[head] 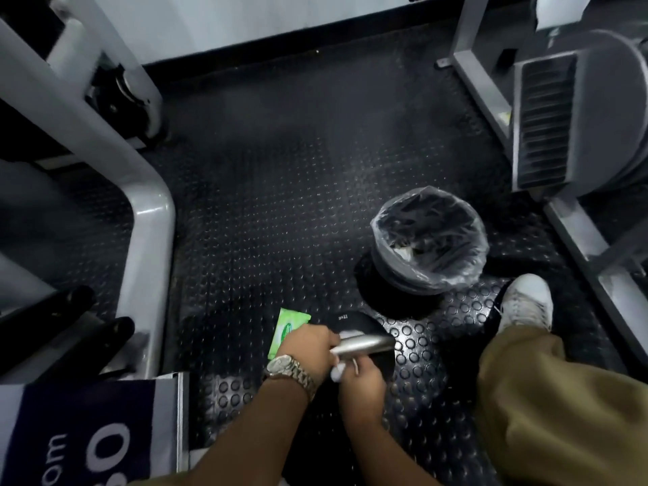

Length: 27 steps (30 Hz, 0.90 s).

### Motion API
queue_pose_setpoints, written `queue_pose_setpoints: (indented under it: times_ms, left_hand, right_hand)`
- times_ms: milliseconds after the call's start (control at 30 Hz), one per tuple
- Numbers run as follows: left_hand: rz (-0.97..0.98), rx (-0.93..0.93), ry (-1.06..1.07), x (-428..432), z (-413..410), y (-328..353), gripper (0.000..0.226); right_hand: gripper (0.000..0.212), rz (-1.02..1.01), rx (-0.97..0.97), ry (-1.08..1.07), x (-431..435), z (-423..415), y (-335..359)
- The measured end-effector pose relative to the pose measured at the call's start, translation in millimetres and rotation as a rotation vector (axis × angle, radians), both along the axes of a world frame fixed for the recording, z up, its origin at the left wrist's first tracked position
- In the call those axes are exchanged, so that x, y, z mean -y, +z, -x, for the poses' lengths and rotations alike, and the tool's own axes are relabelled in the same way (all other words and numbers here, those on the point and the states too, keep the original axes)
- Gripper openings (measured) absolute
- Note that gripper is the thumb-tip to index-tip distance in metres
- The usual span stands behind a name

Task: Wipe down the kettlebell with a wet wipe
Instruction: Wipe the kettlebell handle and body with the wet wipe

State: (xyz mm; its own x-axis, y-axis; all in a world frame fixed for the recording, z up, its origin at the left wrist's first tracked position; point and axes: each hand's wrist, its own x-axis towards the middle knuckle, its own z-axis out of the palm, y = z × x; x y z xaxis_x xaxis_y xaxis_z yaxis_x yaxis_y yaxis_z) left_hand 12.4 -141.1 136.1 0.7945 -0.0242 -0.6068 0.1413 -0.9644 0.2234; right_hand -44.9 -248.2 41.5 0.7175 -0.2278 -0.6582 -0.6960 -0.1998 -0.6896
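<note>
A black kettlebell with a silver handle stands on the studded rubber floor in front of me. My left hand, with a metal watch on its wrist, grips the left end of the handle. Just below the handle, my right hand pinches a crumpled white wet wipe against the kettlebell. A bit of white wipe also shows on top of the handle by my left fingers. The green wet wipe pack lies on the floor behind my left hand, partly hidden by it.
A small bin lined with a clear bag stands just beyond the kettlebell. Grey gym machine frames flank both sides. My right leg in tan trousers and a white shoe is at the right. A dark blue sign sits at the lower left.
</note>
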Motion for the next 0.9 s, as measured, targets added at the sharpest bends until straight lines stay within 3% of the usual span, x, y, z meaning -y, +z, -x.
queue_pose_setpoints:
  times_ms: [200,300,433,667,733,833,900]
  left_hand:
    - [0.026,0.064,0.019,-2.8,10.1,-0.6,0.036]
    - [0.033,0.081,0.048,-2.8,12.2,-1.6,0.034]
    - [0.032,0.119,0.085,-1.4,14.5,-2.7,0.035]
    - [0.074,0.114,0.182,-7.4,19.5,-9.2,0.031]
    - [0.088,0.126,0.232,-9.9,21.7,-10.1,0.026]
    - [0.100,0.169,0.289,-11.3,27.1,-13.2,0.039]
    - [0.064,0.165,0.279,-8.9,27.8,-11.2,0.040]
  right_hand:
    - [0.019,-0.130,0.051,0.120,-25.8,2.3,-7.3]
    - [0.015,-0.142,0.048,0.051,-29.3,-0.7,-5.4]
    - [0.018,-0.301,-0.093,-0.038,-24.2,-6.3,-7.8]
    - [0.022,-0.141,-0.007,0.362,-29.2,4.9,-22.6]
    - [0.018,-0.244,-0.023,0.291,-31.7,7.3,-23.0]
    - [0.012,-0.519,-0.200,-0.027,-24.9,0.1,-21.4]
    - [0.018,-0.622,-0.255,-0.084,-18.9,-3.3,-20.7]
